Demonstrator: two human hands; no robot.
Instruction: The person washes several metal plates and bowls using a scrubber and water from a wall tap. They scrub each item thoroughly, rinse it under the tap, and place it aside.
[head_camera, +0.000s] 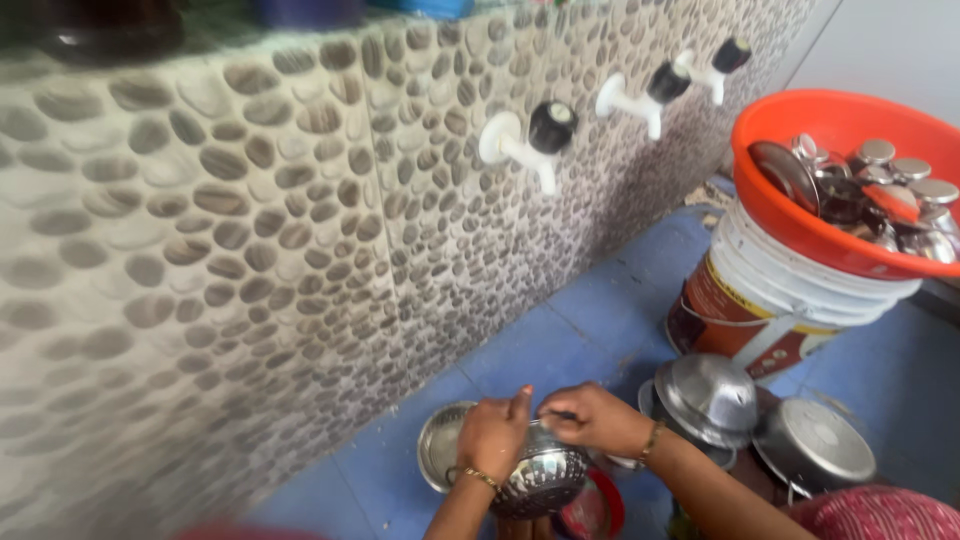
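Note:
My left hand (493, 433) grips the rim of a round steel colander bowl (545, 480) with small holes, low in the head view. My right hand (592, 416) is closed just above the same bowl's rim, fingers pinched together over its inside; what they pinch is too small to tell. Both wrists wear thin bangles. A shallow steel plate (438, 440) lies on the blue floor right behind the bowl, to the left.
A pebble-patterned wall (250, 260) with three white taps (530, 135) rises on the left. An orange tub (800, 225) of steel vessels sits on a white bucket (770, 300) at the right. Upturned steel pots (712, 395) and a lid (815, 445) stand beside my right arm.

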